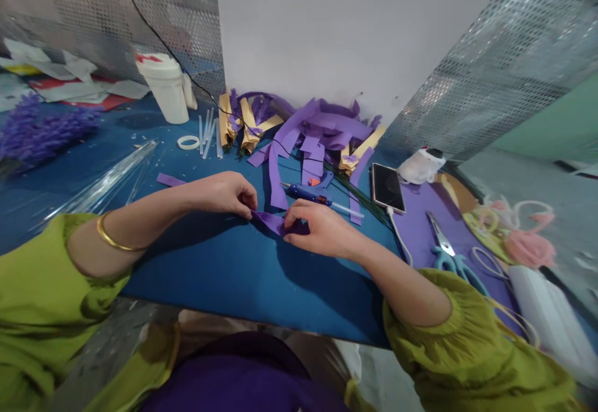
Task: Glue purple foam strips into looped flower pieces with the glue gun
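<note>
Lime-green gathered sleeves sit closest to the lens, 1 on each forearm, with a thin gold bangle (112,237) on the left wrist. Left hand (223,192) pinches 1 end of a small purple foam strip (271,222) between thumb and fingertips; right hand (317,230) pinches the other end, fingers curled over it. Strip lies between the 2 hands, low over the blue felt-like table mat (224,268), and looks soft, matte and slightly creased.

Risk, as a judgement: uneven pull from the 2 pinches could tear or kink the thin foam. Blue hot-glue gun (308,194) rests just beyond the right hand, nozzle toward the hands' side; if hot, a knuckle brushing it could burn, and its cord could snag.

Beyond the hands: heap of curled purple foam offcuts and tan paper backing (322,131), limp and ribbon-like. Right of the right hand: black smartphone (387,187), glossy, flat; teal-handled steel scissors (448,253) on a purple sheet. Beyond the left hand: clear glue sticks (208,131), white plastic jar (166,88).
</note>
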Available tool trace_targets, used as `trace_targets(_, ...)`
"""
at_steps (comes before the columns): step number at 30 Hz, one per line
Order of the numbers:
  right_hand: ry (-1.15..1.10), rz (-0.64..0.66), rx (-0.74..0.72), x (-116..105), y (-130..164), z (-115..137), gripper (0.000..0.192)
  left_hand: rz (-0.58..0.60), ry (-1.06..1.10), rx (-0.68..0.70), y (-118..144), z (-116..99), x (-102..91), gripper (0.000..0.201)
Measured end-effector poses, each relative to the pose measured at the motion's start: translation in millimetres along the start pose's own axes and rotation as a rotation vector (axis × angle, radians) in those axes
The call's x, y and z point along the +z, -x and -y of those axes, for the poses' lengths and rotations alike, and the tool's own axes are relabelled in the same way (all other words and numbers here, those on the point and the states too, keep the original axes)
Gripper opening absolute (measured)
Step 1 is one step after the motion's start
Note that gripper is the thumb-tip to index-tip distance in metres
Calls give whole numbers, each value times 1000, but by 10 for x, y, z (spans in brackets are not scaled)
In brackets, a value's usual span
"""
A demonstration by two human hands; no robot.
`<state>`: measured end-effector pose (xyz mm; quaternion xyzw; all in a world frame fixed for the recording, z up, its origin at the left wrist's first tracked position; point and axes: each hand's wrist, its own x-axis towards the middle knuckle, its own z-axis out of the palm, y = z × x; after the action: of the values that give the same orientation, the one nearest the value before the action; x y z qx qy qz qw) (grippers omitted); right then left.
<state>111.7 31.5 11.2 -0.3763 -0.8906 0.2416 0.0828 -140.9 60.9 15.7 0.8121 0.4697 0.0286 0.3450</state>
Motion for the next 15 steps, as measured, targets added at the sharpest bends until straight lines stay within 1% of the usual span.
trace_targets(1,1,-16,-10,-20,-3,-14,6,2,-5,0,0,2,-6,19)
trace_targets(2,3,-52,-20,-48,-9,-46,8,1,-14,-3,1,1,-11,19)
trace_targets(4,41,-195,-18,-127,-24,-171,15,-11,-31,-17,6,-10,-18,18)
trace_targets(6,177,-369,14,-225,-41,-375,20,-26,-37,-20,15,-25,-18,16)
trace_targets(7,293,-417,23,-274,-47,-495,25,-33,-40,-16,19,-30,-17,16)
trace_targets(8,414,-412,2,-317,-53,-620,33,-37,-43,-13,22,-34,-15,15)
trace_targets(9,509,-367,-46,-351,-57,-739,42,-42,-44,-10,25,-35,-13,15)
trace_targets(11,596,-258,-130,-385,-66,-937,55,-46,-43,-9,26,-34,-11,14)
trace_targets(13,614,-200,-173,-380,-79,-1055,59,-46,-38,-11,26,-31,-12,14)
trace_targets(15,627,-189,-193,-361,-91,-1090,56,-45,-39,-11,24,-30,-13,15)
